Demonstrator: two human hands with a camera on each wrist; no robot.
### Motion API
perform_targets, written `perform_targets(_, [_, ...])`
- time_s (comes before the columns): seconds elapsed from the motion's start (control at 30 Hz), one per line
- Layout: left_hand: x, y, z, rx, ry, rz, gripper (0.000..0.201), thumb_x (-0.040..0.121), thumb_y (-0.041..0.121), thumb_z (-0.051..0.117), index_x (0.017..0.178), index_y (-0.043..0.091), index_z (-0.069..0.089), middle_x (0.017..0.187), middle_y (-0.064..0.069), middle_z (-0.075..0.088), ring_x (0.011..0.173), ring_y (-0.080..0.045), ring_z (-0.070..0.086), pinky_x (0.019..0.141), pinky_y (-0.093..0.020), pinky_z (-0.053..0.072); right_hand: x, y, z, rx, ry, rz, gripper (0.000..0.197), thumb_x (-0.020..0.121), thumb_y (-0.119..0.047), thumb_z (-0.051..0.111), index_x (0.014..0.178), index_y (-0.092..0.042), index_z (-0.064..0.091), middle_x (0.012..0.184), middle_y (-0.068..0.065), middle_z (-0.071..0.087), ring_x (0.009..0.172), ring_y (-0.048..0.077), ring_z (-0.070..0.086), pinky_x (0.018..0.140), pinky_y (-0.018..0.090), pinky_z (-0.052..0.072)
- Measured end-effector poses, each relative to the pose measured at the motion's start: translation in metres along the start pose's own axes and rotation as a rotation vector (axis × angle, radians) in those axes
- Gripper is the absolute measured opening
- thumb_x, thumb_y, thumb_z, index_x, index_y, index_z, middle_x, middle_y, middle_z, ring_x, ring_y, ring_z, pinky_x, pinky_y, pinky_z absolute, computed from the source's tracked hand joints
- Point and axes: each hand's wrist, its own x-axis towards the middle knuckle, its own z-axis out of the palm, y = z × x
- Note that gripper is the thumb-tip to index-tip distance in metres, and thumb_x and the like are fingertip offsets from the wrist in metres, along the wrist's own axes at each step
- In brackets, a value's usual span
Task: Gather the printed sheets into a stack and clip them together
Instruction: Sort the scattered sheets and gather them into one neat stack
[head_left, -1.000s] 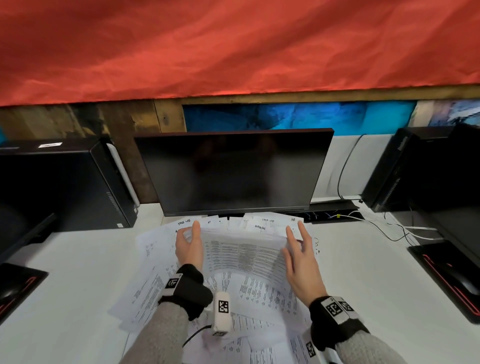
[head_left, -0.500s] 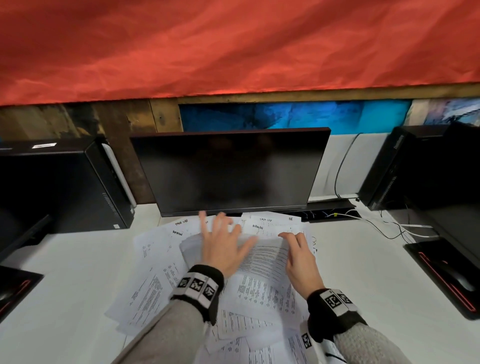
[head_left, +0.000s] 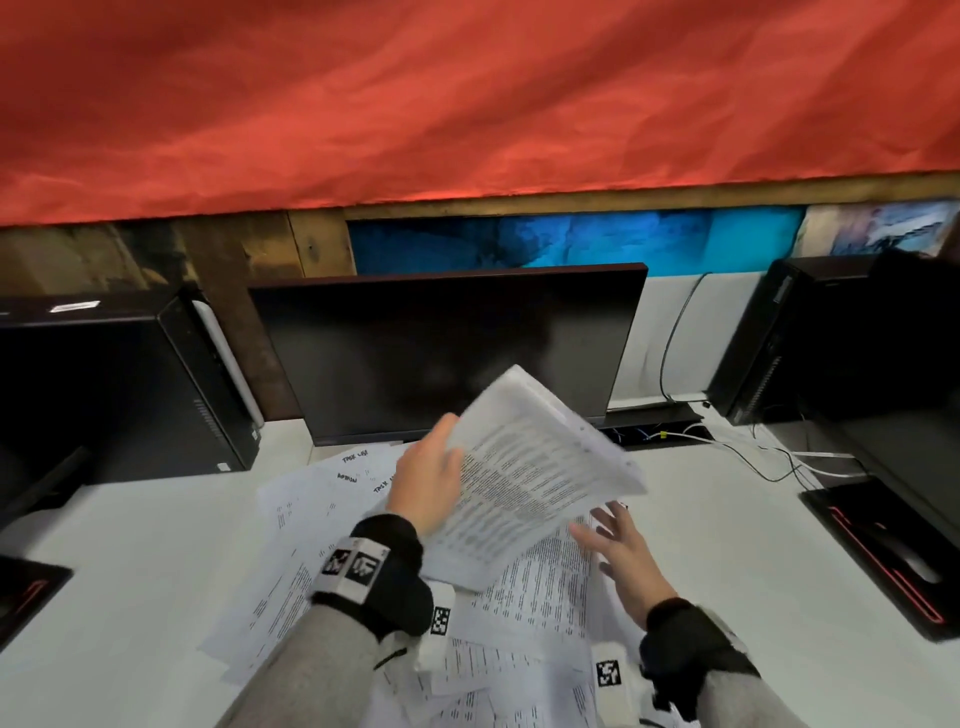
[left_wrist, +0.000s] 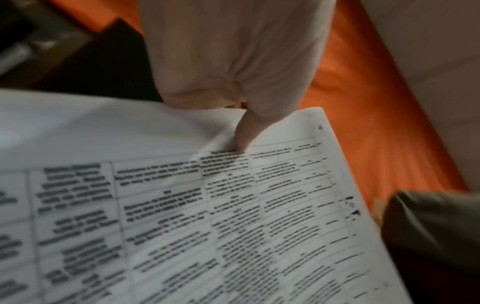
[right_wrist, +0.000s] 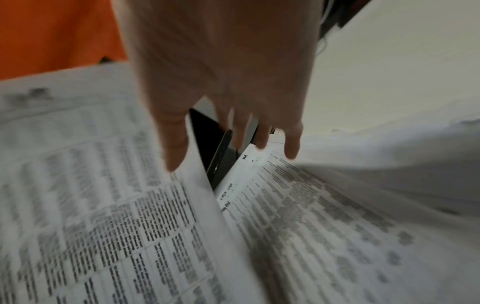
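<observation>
The left hand (head_left: 428, 480) has its grip clamped on a lifted sheaf (head_left: 524, 478) (tilted, blurred); the right hand (head_left: 621, 551), fingers apart, hovers over loose sheets (head_left: 540, 597) on the desk (head_left: 130, 561).

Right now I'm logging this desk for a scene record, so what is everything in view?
lifted sheets: small bundle, white, printed, raised before the monitor
loose sheets: many, white, spread on the desk
desk: one, white
monitor: one, black, dark, centre back
computer towers: two, black, left and right
cables: several, behind on the right
red drape: one, above
left hand: grips the lifted sheets
right hand: fingers spread, over the loose sheets
</observation>
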Motion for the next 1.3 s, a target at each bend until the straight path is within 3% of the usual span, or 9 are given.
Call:
perform_targets(0.07, [-0.004,-0.007,-0.006,-0.281,0.013,-0.067,0.021,0.095,0.008,0.044,0.108,0.021,0.054,0.1,0.003,0.067,0.089,-0.009,0.065,0.076,-0.027,0.054,0.0,-0.019,0.006,0.109,-0.143,0.001,0.036,0.084,-0.008,0.067,0.117,-0.014,0.054,0.115,-0.004,0.065,0.102,0.008,0.063,0.095,0.03,0.043])
perform_targets(0.13, [-0.015,-0.01,-0.002,-0.436,0.051,-0.145,0.023,0.097,0.01,0.045,0.116,0.021,0.052,0.108,0.005,0.064,0.094,-0.002,0.064,0.077,-0.02,0.054,0.008,-0.026,0.012,0.177,-0.182,-0.083,0.046,0.071,-0.018,0.079,0.112,-0.006,0.064,0.112,0.01,0.071,0.101,0.018,0.069,0.098,0.039,0.048])
perform_targets(0.23, [-0.033,-0.021,0.018,-0.531,0.172,-0.246,0.023,0.099,0.021,0.042,0.121,0.027,0.042,0.115,0.004,0.062,0.104,-0.011,0.061,0.091,-0.035,0.052,0.01,-0.03,0.026,0.223,-0.179,-0.158,0.072,0.047,-0.035,0.092,0.108,-0.004,0.069,0.11,0.016,0.071,0.103,0.029,0.068,0.09,0.039,0.054])
perform_targets(0.43, [-0.057,-0.039,0.044,-0.48,0.223,-0.357,0.042,0.099,0.021,0.043,0.138,0.024,0.026,0.128,0.003,0.052,0.115,-0.014,0.052,0.102,-0.032,0.041,0.006,-0.009,0.042,0.105,-0.142,-0.135,0.039,0.08,-0.014,0.072,0.117,-0.012,0.061,0.113,0.006,0.07,0.106,0.018,0.066,0.087,0.028,0.049])
perform_targets(0.57, [-0.059,-0.053,0.048,-0.483,0.214,-0.423,0.052,0.099,0.016,0.044,0.146,0.017,0.02,0.128,0.006,0.046,0.116,-0.011,0.046,0.101,-0.027,0.036,0.002,-0.013,0.049,-0.149,0.091,-0.336,0.021,0.092,-0.02,0.061,0.109,-0.019,0.048,0.103,0.008,0.067,0.095,0.02,0.066,0.076,0.026,0.051])
perform_targets(0.7, [-0.058,-0.063,0.053,-0.502,0.221,-0.425,0.04,0.099,0.014,0.044,0.137,0.017,0.032,0.12,0.001,0.055,0.107,-0.015,0.053,0.091,-0.027,0.042,-0.007,-0.027,0.052,-0.516,0.143,-0.642,0.057,0.098,-0.012,0.046,0.145,-0.034,0.024,0.131,-0.008,0.041,0.105,-0.016,0.048,0.089,0.017,0.042])
perform_targets(0.9, [-0.058,-0.071,0.057,-0.457,0.243,-0.394,0.026,0.098,0.013,0.045,0.119,0.026,0.036,0.108,-0.002,0.059,0.099,-0.022,0.059,0.085,-0.031,0.048,-0.011,-0.043,0.054,-0.942,0.036,-0.73,0.101,0.082,0.013,0.046,0.144,-0.056,0.005,0.152,-0.008,0.003,0.075,0.013,0.057,0.066,0.023,0.054])
perform_targets(1.1, [-0.056,-0.078,0.061,-0.474,0.248,-0.392,0.023,0.097,0.013,0.046,0.113,0.026,0.038,0.106,-0.003,0.062,0.095,-0.022,0.061,0.085,-0.034,0.05,-0.013,-0.05,0.051,-0.887,0.083,-0.661,0.079,0.085,0.01,0.042,0.149,-0.033,0.022,0.151,-0.001,0.01,0.087,0.011,0.054,0.079,0.024,0.052])
perform_targets(1.3, [-0.055,-0.086,0.064,-0.516,0.231,-0.412,0.028,0.096,0.01,0.048,0.114,0.029,0.038,0.101,0.003,0.062,0.091,-0.019,0.062,0.085,-0.036,0.05,-0.013,-0.051,0.051,-0.949,0.051,-0.661,0.087,0.081,0.014,0.043,0.149,-0.035,0.022,0.151,-0.005,0.008,0.103,0.017,0.056,0.083,0.029,0.055])
